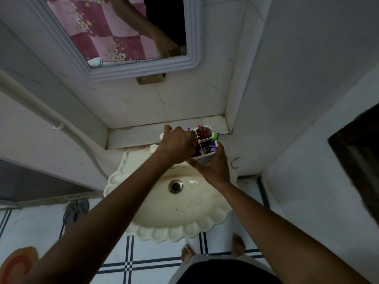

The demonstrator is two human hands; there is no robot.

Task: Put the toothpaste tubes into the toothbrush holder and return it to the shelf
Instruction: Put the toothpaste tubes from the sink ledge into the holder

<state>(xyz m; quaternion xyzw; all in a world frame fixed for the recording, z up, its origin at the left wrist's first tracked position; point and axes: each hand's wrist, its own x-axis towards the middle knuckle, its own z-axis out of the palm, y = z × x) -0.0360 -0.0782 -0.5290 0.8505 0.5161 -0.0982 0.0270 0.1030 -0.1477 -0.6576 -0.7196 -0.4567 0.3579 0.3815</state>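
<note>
Both hands on upright toothbrush holder [207, 144]: right hand [213, 167] cups base, left hand [176, 144] grips rim; opening up.

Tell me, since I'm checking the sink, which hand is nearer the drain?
Right. The right hand cups the toothbrush holder just above the drain; the left hand is farther, over the holder's top.

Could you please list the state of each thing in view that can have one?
toothbrush holder: upright, held above the sink, not on the shelf.
red toothpaste tube: standing in a back compartment.
left hand: reaching into the holder.
right hand: grip shut on the holder.
sink: dry, drain open.
shelf: bare.
</note>
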